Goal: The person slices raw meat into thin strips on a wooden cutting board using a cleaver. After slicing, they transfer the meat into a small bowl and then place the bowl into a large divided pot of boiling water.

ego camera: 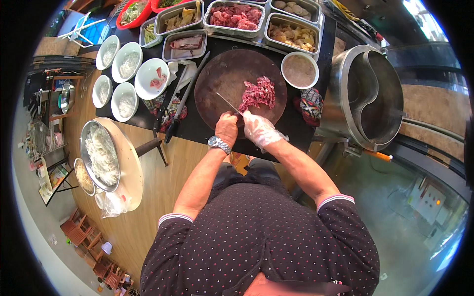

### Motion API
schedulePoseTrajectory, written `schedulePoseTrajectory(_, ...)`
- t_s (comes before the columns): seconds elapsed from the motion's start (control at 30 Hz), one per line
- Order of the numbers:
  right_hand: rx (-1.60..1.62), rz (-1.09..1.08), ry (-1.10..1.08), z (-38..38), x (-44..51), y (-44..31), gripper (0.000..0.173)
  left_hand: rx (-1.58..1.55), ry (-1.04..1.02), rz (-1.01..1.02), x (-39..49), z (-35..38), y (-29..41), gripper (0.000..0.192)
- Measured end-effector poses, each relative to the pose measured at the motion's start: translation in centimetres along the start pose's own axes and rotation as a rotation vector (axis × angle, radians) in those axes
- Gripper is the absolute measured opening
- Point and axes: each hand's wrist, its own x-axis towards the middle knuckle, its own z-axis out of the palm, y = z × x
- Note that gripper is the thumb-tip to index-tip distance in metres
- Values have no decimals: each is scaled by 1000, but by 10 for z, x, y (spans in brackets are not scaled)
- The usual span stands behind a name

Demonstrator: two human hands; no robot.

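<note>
My right hand [259,129], in a clear plastic glove, is closed at the lower end of a knife [229,103]. The knife's thin blade points up and left over the round wooden chopping board [216,70]. Beside it, my left hand [226,127] is bare, with a metal watch [218,143] on the wrist. Its fingers are curled at the board's near edge, close to the blade, and whether they grip anything is hidden. A pile of sliced raw red meat [261,91] lies on the board, just beyond my right hand.
Left of the board lie a long knife [190,92] and a white bowl with meat slices [152,79]. Several bowls of noodles [127,64] stand farther left. Behind are metal trays of raw meat [235,16] and sliced food [292,35]. A divided steel pot [364,98] stands right.
</note>
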Motion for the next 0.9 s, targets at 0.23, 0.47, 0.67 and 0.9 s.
schedulePoseTrajectory(0.23,-136,116,-88,-15,-99,40,17,-187,204,147,-4,-1,6,15)
schedulePoseTrajectory(0.47,-133,32,180,-12,-5,33,20,-78,118,161,-5,-2,1,15)
schedulePoseTrajectory(0.67,-74,46,296,-36,-18,31,20,-120,105,180,0,-12,5,22)
schedulePoseTrajectory(0.9,-53,73,231,-34,-60,18,17,-508,-191,-287,24,-21,28,36)
